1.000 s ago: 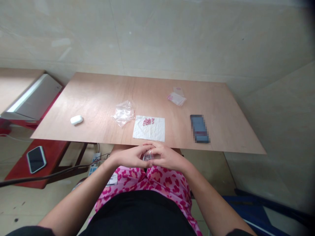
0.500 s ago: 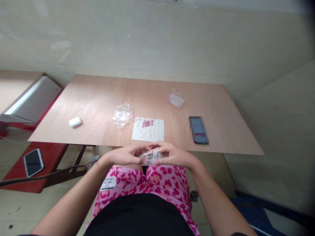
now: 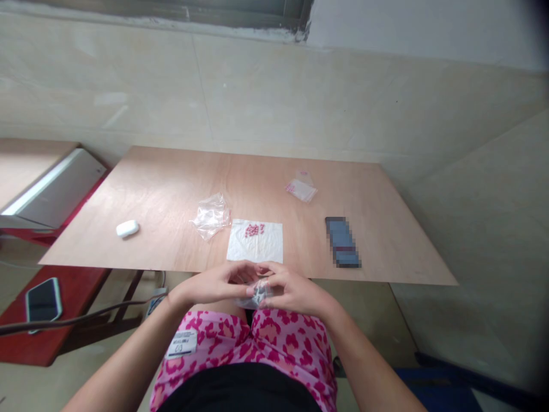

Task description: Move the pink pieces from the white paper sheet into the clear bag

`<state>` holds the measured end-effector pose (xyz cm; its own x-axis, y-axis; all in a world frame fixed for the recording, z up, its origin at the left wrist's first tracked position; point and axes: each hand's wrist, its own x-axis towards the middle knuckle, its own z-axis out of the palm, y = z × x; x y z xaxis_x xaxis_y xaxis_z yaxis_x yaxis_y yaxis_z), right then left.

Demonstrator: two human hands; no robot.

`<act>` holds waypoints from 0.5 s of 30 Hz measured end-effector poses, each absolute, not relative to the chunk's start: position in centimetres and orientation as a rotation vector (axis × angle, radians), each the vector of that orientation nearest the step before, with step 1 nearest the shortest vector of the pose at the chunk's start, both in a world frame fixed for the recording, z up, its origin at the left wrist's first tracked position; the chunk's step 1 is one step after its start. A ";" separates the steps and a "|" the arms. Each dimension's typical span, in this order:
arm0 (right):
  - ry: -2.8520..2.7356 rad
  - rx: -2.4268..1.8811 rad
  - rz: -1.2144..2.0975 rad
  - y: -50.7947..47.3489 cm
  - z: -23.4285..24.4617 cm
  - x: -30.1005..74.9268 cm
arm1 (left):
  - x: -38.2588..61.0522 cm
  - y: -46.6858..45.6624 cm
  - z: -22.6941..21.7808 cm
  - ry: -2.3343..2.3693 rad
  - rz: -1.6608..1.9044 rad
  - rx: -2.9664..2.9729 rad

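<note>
A small clear plastic bag (image 3: 258, 294) is held between the two hands, just off the near edge of the tabletop (image 3: 167, 180) and above the lap. A greyish patch shows in the bag; it is too small to make out. The left hand (image 3: 214, 284) has its grip closed on the bag from the left, thumb on the near side; the right hand (image 3: 295, 290) has its grip closed on it from the right. The fingers of both hands bend inward and nearly meet on the far side.

Just beyond the hands, a white sheet (image 3: 255, 250) lies flat near the tabletop's near edge, with a cluster of small pink pieces (image 3: 254, 230) on its far half. Just left of the sheet is a crumpled clear bag (image 3: 211, 216). Farther back and to the right lie some flat bags (image 3: 302, 190) with pink marks. A dark phone (image 3: 343, 243), its screen blurred into blocks, lies right of the sheet; a rounded white case (image 3: 127, 229) sits well to the left.

Below the tabletop at left, a second phone (image 3: 43, 300) rests on a red wooden seat (image 3: 81, 286), with a dark cable (image 3: 86, 321) crossing in front. Pink patterned shorts (image 3: 283, 337) cover the lap. A pale wall (image 3: 343, 109) stands behind the tabletop's far edge.
</note>
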<state>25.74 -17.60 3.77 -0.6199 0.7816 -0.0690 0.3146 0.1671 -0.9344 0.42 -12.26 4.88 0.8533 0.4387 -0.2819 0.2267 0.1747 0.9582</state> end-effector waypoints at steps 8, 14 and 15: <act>-2.270 -1.063 1.183 -19.5 2.6 22.3 | 2.2 -14.3 3.4 0.617 -0.207 1.651; -2.021 -1.048 1.234 -18.3 3.2 23.8 | 1.7 -14.0 3.6 0.720 0.018 1.718; -1.938 -1.087 1.233 -17.9 2.9 24.2 | 1.5 -13.9 3.6 0.753 0.078 1.740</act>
